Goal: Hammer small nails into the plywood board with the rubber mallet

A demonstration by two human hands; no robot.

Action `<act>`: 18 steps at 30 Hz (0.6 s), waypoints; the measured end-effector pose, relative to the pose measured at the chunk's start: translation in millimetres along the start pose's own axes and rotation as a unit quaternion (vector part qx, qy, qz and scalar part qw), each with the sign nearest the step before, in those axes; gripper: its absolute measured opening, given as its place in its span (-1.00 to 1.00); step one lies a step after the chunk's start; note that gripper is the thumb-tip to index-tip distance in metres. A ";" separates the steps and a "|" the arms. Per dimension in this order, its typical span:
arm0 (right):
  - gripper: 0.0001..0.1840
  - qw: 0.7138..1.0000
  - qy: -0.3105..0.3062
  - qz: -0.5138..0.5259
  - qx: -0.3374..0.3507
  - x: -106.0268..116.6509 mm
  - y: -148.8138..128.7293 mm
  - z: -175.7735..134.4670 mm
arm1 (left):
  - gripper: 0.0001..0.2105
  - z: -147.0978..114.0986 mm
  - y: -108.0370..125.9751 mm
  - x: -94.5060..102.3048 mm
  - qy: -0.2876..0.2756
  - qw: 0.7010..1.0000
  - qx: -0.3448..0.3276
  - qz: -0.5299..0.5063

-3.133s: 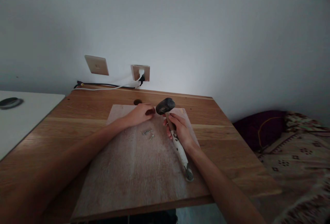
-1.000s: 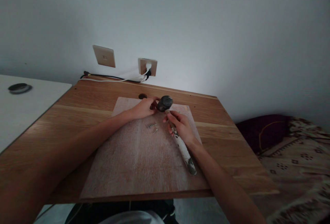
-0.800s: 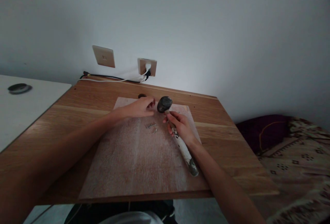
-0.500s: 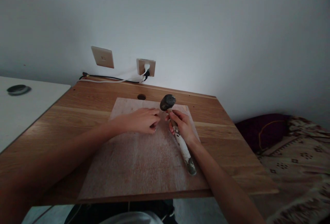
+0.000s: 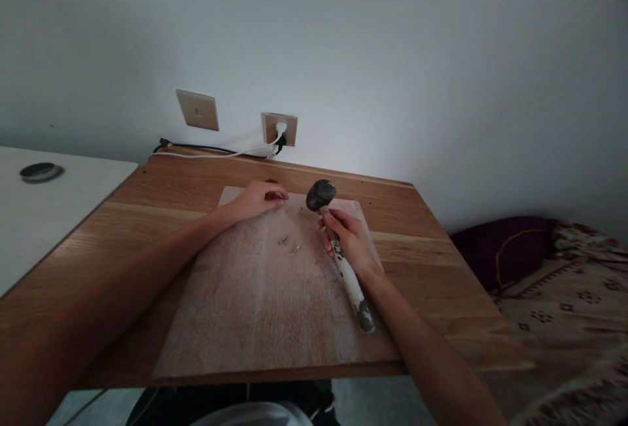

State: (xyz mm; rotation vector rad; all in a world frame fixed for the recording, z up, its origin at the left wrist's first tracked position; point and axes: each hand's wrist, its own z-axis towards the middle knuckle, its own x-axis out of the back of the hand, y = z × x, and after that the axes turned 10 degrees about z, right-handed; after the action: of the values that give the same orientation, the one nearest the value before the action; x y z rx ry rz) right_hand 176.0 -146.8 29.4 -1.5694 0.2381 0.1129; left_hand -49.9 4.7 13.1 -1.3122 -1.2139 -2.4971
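Observation:
My right hand (image 5: 347, 237) is wrapped round the upper handle of a mallet (image 5: 349, 275), whose black head (image 5: 320, 195) points away from me. The handle is pale and blotched with dark patches. Under it lies a flat, whitish-brown wooden board (image 5: 240, 308). Near the board's far edge, my left hand (image 5: 260, 199) has its fingers curled together; whatever they hold, if anything, is hidden. A few small nails (image 5: 283, 241) lie loose on the board between my hands. Tiny specks show close to the mallet head, too small to make out.
The board rests on a wooden table (image 5: 422, 282) against a white wall. A socket (image 5: 279, 129) with plugs and cables (image 5: 210, 151) is behind it. To the left stands a white surface (image 5: 29, 216) with a round grommet (image 5: 42, 172). Patterned fabric (image 5: 564, 301) lies at right.
My left hand has moved back and to the left, towards the board's far edge, uncovering the loose nails. My right hand still grips the mallet in about the same place.

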 end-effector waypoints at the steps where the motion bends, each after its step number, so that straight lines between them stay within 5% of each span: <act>1: -0.56 1.000 -0.002 -0.002 -0.001 0.1 0.0 0.1 | -0.86 -1.3 -1.4 -2.2 -0.012 1.000 -0.008 0.004; 18: -0.49 0.999 0.009 -0.031 -0.007 -1.1 -5.4 6.3 | -0.94 -2.6 5.4 -7.5 -0.052 0.997 -0.051 0.029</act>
State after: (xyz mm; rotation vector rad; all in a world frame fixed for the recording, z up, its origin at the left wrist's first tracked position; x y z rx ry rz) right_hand 176.7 -140.4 34.8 -1.5903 0.2028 0.0524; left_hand -44.8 -2.8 10.1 -1.4971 -1.0621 -2.5100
